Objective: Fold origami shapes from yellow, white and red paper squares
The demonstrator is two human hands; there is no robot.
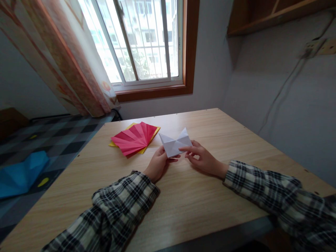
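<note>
A folded piece of white paper [175, 146] with two upward points is held just above the wooden table [189, 210]. My left hand [159, 162] grips its lower left corner, the thumb by the left edge and the fingers underneath. From the right, my right hand [202, 157] has its index finger laid across the paper's front and its thumb side near the right edge; the other fingers are curled below. Left of the paper lies a pleated red paper fan [135, 138], on top of yellow paper [112, 144].
To the left, a bed with a checked cover [68, 133] carries a folded blue paper [25, 173]. A window [141, 42] and a patterned curtain [57, 52] are behind the table. A cable [280, 87] hangs on the right wall below a wooden shelf [262, 24].
</note>
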